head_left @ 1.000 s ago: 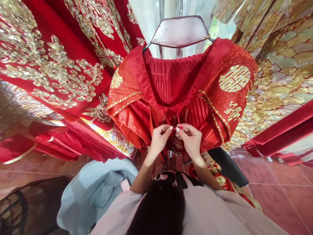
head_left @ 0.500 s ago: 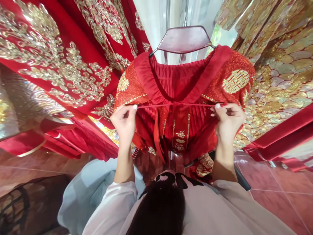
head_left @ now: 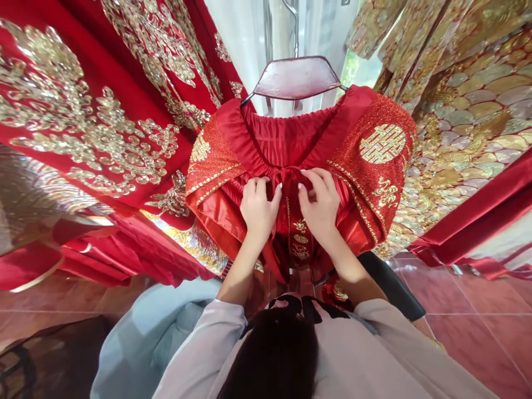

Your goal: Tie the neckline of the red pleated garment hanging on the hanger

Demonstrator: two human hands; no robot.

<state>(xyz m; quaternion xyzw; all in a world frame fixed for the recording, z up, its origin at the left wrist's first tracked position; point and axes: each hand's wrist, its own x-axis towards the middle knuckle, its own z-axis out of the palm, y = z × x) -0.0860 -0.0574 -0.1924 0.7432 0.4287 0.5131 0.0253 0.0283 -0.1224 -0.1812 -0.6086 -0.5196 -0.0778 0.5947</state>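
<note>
A red garment [head_left: 266, 156] with a gathered neckline and gold embroidery hangs on a hanger [head_left: 296, 77] in front of me. At the front of its neckline, where the drawstring meets, both my hands work close together. My left hand [head_left: 258, 206] has its fingers curled against the gathered cloth left of centre. My right hand [head_left: 320, 200] is just opposite, thumb and forefinger bent at the neckline's lower edge. The fingers hide most of the drawstring. Below them runs a dark red front band [head_left: 300, 238] with gold motifs.
A red gown [head_left: 116, 138] with silvery-gold beadwork hangs at the left. On the right is a gold scale-patterned gown [head_left: 469, 122]. A pale grey-blue seat [head_left: 137, 332] stands at lower left, and a black bar [head_left: 390, 285] at lower right. Reddish tiles [head_left: 469, 332] cover the floor.
My hands have come inward from holding the drawstring stretched out sideways and now meet near the neckline's centre. The taut ends no longer show. The view has shifted slightly right.
</note>
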